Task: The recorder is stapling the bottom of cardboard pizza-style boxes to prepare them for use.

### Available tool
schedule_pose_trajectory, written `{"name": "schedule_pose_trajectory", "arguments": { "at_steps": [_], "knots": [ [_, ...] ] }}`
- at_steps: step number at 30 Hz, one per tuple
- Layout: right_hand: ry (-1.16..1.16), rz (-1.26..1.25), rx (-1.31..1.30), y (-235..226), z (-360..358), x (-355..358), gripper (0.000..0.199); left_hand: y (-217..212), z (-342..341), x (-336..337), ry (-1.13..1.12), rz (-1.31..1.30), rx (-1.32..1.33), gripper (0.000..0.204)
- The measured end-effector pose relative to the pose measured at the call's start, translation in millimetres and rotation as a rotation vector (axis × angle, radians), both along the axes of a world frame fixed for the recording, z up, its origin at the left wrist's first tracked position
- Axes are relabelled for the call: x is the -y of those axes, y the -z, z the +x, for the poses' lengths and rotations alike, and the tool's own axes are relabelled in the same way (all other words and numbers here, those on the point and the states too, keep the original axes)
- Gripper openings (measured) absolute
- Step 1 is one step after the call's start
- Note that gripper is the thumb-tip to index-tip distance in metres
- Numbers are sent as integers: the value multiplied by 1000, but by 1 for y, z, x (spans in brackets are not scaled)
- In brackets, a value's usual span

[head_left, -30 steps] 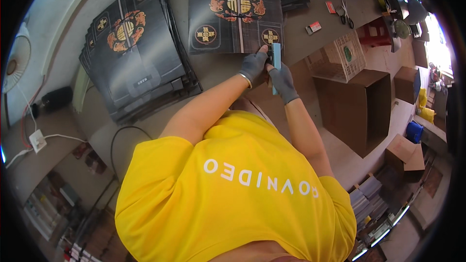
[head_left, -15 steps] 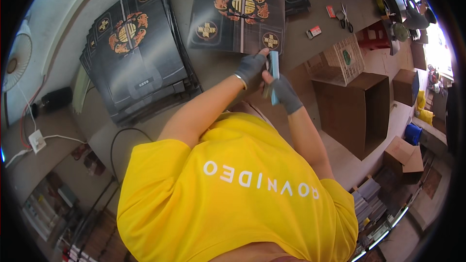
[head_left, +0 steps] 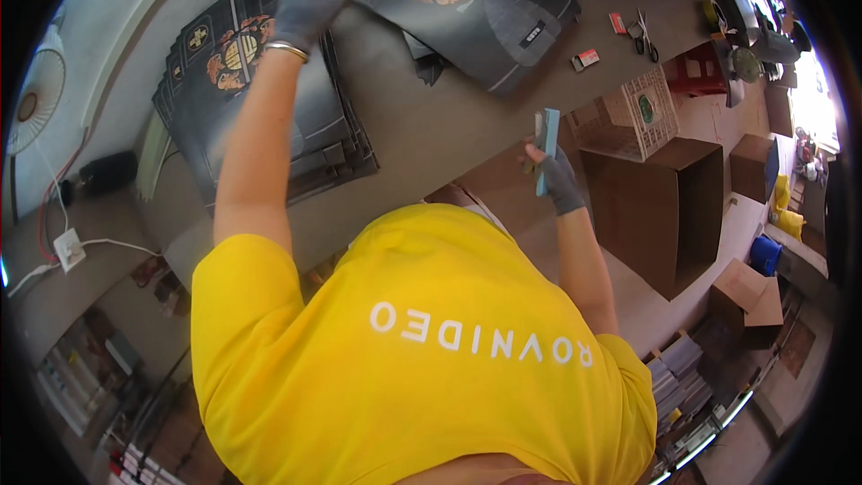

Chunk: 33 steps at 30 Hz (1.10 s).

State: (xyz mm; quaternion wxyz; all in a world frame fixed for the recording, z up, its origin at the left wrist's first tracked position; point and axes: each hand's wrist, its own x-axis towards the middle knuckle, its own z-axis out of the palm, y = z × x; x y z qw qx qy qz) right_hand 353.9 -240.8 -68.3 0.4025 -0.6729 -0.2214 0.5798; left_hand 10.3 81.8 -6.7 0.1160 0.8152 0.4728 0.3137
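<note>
Grey fingerless gloves cover both my hands. My left hand [head_left: 310,4] reaches over the far end of the left stack of dark printed sheets [head_left: 278,139]. Its fingers are at the left corner of a dark sheet [head_left: 449,22] with a red and gold round emblem; motion blur hides whether they grip that corner. This sheet lies slantwise on the table, its rounded grey end toward the near right. Dark edges of other pieces show under it. Near the table edge, my right hand [head_left: 561,181] is closed around a light blue stapler [head_left: 549,148], held upright.
Scissors [head_left: 643,36] and two small red-and-white boxes [head_left: 585,60] lie on the table [head_left: 503,117] at right. Beyond its edge are a cream plastic basket [head_left: 660,112] and an open cardboard box [head_left: 646,207]. A white fan [head_left: 40,99] stands at far left.
My left hand has moved far left and away from me, leaving the stapler. The emblem sheet has turned, bringing its grey end nearer me. My right hand has shifted right with the stapler.
</note>
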Motion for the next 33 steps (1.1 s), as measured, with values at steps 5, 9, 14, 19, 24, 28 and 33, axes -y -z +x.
{"name": "schedule_pose_trajectory", "arguments": {
  "at_steps": [5, 9, 14, 19, 24, 28, 33],
  "knots": [
    [-208, 74, 217, -11, -15, -20, 30, 55, 85, 98, 183, -1437, 12, 53],
    [-471, -80, 317, -30, -16, -33, 31, 115, 132, 152, 133, -1538, 753, 38],
    [-496, -61, 204, -10, -19, -47, 34, 115, 135, 174, 125, -1434, 1081, 40],
    [-573, -65, 180, -12, -38, -56, 33, 96, 120, 181, 48, -1357, 904, 41],
    [-620, -206, 418, -21, -52, -60, 36, 95, 116, 186, 3, -1349, 856, 41],
    [-573, -226, 418, -16, -57, -55, 39, 96, 118, 192, 22, -1310, 999, 32],
    [-426, -135, 214, -13, -56, -56, 37, 72, 103, 185, 69, -1279, 912, 37]
  ]
}}
